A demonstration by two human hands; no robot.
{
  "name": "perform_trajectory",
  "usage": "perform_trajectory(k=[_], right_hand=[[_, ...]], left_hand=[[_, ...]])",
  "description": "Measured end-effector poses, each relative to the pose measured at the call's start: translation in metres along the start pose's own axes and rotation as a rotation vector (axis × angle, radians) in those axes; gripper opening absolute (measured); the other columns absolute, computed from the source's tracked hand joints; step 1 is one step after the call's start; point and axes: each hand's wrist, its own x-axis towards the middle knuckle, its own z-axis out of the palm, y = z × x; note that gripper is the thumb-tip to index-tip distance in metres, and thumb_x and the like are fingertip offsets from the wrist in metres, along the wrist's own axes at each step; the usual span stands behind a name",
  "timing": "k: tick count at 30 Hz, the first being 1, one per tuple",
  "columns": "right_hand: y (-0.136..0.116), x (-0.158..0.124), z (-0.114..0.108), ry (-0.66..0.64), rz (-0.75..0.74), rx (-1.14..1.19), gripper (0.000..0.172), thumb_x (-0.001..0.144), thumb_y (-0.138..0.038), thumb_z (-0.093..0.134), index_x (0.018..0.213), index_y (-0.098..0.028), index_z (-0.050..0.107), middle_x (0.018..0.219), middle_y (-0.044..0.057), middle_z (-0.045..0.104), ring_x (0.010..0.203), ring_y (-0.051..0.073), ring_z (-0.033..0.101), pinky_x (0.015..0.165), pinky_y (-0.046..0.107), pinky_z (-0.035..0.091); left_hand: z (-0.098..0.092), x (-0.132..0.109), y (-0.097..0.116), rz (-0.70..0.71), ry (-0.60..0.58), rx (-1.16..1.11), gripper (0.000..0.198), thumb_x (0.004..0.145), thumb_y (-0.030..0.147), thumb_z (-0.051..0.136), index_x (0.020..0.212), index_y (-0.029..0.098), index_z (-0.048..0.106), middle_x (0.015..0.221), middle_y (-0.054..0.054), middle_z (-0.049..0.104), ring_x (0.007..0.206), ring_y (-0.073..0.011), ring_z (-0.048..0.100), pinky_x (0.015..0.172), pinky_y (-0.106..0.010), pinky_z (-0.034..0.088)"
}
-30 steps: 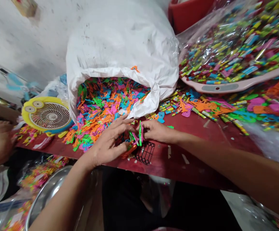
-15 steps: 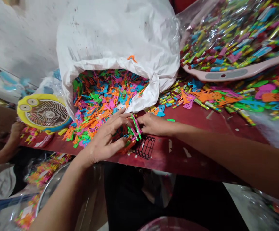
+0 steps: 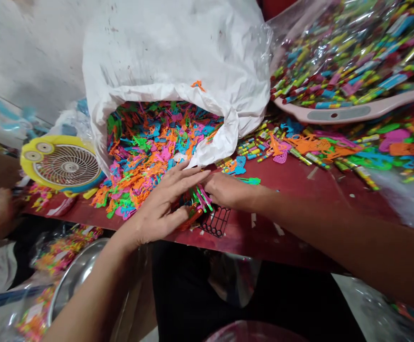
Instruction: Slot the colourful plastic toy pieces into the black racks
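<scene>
Small bright plastic pieces (image 3: pixel 196 202) sit bunched near the front edge of the scuffed red tabletop (image 3: pixel 285 199), between the left hand (image 3: pixel 160 204), fingers spread open, and the right hand (image 3: pixel 224 190), fingers curved against them, grip unclear, beside a black plastic grid (image 3: pixel 216 221).

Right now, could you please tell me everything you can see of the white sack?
The white sack looks like crumpled, speck-marked plastic. It lies bulging on the red table, its mouth folded back toward the person, with orange, pink, green and blue plastic pieces heaped inside and spilling out over the lip.
</scene>
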Motion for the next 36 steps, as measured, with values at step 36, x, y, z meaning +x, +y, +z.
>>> perform_trajectory(k=[36], right_hand=[[0.073,-0.165,-0.048,0.208,0.968,-0.618,0.028,0.092,-0.021,0.043,0.106,-0.014,0.066,0.098,0.015,0.069,0.083,0.026,0.066,0.062,0.031,0.036]], left_hand=[[0.037,0.057,0.034,-0.462,0.349,0.22,0.042,0.085,0.035,0.046,0.118,0.027,0.071,0.129,-0.005,0.063,0.127,-0.0309,0.05,0.11,-0.052,0.039]])
